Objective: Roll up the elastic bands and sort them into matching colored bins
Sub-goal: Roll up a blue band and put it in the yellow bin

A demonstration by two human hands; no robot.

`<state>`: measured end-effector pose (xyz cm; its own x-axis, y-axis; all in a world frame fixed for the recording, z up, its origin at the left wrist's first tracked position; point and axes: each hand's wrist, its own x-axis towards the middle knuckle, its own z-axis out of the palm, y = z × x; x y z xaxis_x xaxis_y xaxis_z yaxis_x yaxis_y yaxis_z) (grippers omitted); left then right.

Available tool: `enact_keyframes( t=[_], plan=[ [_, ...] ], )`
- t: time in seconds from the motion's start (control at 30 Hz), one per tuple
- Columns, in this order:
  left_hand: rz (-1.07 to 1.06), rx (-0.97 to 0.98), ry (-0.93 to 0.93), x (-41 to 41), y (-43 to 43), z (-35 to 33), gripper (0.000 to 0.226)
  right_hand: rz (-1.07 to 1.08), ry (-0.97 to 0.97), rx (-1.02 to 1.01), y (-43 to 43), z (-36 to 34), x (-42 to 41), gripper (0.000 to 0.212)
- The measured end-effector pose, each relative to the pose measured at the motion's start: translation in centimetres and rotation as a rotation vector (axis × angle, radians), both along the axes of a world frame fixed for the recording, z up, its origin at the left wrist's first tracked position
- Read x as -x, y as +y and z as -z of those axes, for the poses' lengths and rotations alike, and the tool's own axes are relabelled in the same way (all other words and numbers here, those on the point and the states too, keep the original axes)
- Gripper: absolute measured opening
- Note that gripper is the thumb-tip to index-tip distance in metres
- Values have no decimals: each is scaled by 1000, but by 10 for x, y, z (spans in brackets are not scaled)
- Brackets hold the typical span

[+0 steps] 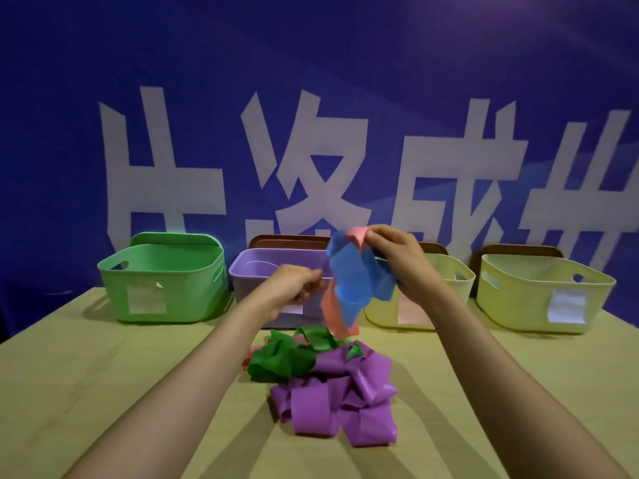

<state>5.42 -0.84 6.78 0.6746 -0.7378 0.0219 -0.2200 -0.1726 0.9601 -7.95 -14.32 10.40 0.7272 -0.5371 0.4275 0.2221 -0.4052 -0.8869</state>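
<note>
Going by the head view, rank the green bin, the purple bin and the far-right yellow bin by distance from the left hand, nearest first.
1. Purple bin, directly behind the left hand.
2. Green bin, off to the left.
3. Far-right yellow bin, at the row's right end.

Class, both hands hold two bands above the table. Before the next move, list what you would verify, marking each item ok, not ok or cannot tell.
1. Right hand pinches the pink band at its top: ok.
2. Left hand appears to pinch the pink band lower down: ok.
3. Blue band free of the pink band: not ok, they hang entangled.
4. Either lifted band rolled up: not ok, both hang loose.
5. Matching bins in view: cannot tell; only a green bin, a purple bin and two yellow bins show.
6. Pink band's tail clear of the green bands on the table: cannot tell.
</note>
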Motion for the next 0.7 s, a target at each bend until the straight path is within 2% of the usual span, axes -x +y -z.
enact_keyframes(
  t=[0.07,0.13,0.2,0.23,0.3,0.37,0.47,0.53,0.6,0.63,0.7],
  plan=[
    [-64,-24,-11,1,-1,6,21,-81,-21,-78,-5,-7,4,19],
    [-119,111,99,6,-5,6,17,-99,109,96,-9,-13,5,19],
    [-68,295,215,14,-9,1,18,-66,236,319,-11,-17,4,21],
    [-26,347,187,15,-11,-1,23,-69,228,330,-12,-18,4,23],
    [41,357,-3,17,-14,-5,31,-137,155,186,-10,-20,4,26],
    [81,335,-168,16,-16,-6,24,-175,114,53,-9,-19,5,28],
    [8,367,-248,17,-18,-9,14,-129,87,-79,-13,-9,-1,30],
    [-87,429,-208,19,-22,-12,21,-98,91,-133,-9,-3,-3,30],
    [-132,500,-124,18,-25,-14,34,-105,126,-187,-8,4,-4,42],
    [-124,521,-52,19,-27,-14,31,-131,164,-177,-7,8,-4,46],
    [-90,527,126,19,-27,-16,23,-183,218,-91,-8,17,-5,33]
  ],
)
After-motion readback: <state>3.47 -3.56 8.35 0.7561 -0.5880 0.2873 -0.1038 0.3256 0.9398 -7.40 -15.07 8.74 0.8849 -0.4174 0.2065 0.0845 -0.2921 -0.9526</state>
